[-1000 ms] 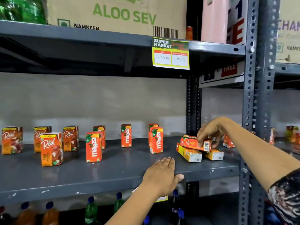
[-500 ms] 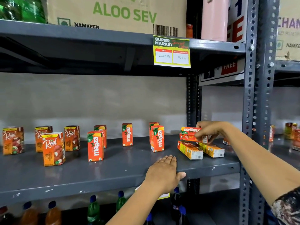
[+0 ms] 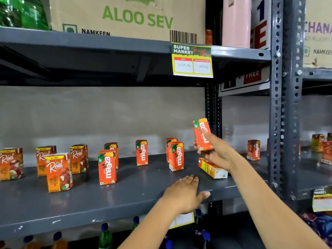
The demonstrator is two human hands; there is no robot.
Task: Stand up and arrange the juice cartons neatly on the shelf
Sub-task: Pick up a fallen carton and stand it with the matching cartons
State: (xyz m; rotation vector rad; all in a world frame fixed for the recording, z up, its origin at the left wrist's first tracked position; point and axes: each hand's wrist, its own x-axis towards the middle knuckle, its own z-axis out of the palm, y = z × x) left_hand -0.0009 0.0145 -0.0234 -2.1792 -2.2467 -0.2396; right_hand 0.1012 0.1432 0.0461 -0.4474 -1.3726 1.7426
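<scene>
Spanning the frame, the shelf [image 3: 89, 200] carries upright cartons in loose rows. Left hand [image 3: 183, 194] lies flat and spread on its front edge. Right hand [image 3: 218, 155] is clamped on the Maaza carton [image 3: 202, 134], lifted off the pile since a second ago and now near upright; one fallen carton [image 3: 212, 168] remains lying beneath

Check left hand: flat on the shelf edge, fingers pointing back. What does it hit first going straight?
Likely the standing Maaza carton, directly ahead of the left hand; depth is unclear, so it might slip past toward the lying carton.
</scene>
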